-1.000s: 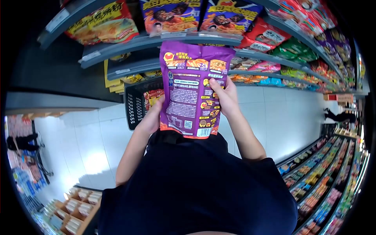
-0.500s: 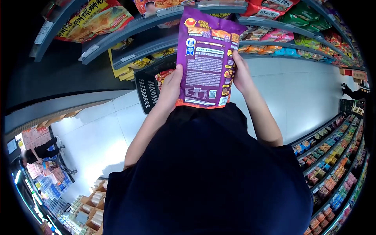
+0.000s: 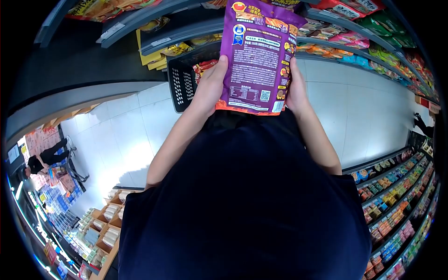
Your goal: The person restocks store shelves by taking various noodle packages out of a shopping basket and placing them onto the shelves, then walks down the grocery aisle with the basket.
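Note:
A purple bag (image 3: 256, 60) with an orange lower edge is held upright in front of my body, its printed back, with a barcode and a QR code, facing me. My left hand (image 3: 212, 86) grips its left side, thumb on the front edge. On the right side my right hand (image 3: 296, 88) holds the other edge, most of its fingers hidden behind the bag. Behind my left hand is a black basket (image 3: 179, 86) with a red and yellow packet (image 3: 202, 69) in it.
Curved shelves (image 3: 186, 30) of bagged food cross the top. More stocked shelves (image 3: 396, 200) stand at the lower right. A person in black (image 3: 49, 156) is by a cart at the far left; another (image 3: 422, 125) is at the far right.
The view has shifted, so the bag and both hands appear higher and further right. My right thumb has moved from the bag's printed face to its right edge.

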The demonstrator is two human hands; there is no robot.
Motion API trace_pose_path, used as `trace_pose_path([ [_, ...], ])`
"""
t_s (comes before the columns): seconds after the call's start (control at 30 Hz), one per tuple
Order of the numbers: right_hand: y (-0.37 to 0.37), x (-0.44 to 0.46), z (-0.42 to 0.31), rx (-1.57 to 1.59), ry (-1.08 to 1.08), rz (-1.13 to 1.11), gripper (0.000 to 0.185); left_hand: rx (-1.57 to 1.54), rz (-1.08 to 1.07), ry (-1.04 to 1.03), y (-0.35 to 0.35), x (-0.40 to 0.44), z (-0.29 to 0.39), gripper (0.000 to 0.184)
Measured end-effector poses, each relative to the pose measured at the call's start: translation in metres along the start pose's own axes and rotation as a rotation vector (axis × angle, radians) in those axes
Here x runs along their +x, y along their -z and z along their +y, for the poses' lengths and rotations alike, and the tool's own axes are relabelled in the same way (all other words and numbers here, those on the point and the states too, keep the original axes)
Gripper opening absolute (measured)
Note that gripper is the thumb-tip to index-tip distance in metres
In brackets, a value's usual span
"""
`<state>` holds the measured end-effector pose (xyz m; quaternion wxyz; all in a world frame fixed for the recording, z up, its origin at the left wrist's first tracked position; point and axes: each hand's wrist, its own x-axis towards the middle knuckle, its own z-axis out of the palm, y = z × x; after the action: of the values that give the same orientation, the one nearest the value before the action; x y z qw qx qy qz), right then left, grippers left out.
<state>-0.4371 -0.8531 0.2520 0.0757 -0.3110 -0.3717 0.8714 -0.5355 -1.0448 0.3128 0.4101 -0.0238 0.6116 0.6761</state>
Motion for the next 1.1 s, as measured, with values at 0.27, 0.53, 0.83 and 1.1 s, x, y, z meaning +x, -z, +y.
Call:
trace_pose_path([
  [0.27,-0.002,-0.002,-0.004,-0.071,-0.042,0.022,0.053,-0.094,0.054,0.033,0.001,-0.002,-0.014,0.062],
  [0.53,-0.004,0.0,-0.019,-0.134,-0.001,0.008,0.044,-0.082,0.04,0.02,0.004,-0.005,-0.015,0.062],
  [0.83,-0.079,0.022,0.006,-0.941,0.728,0.044,0.049,0.201,0.07,-0.699,0.063,0.026,-0.065,0.05],
  [1.1,-0.114,0.007,0.054,-1.351,0.593,-0.859,0.062,-0.309,0.216,-0.319,0.119,0.023,-0.095,0.058],
])
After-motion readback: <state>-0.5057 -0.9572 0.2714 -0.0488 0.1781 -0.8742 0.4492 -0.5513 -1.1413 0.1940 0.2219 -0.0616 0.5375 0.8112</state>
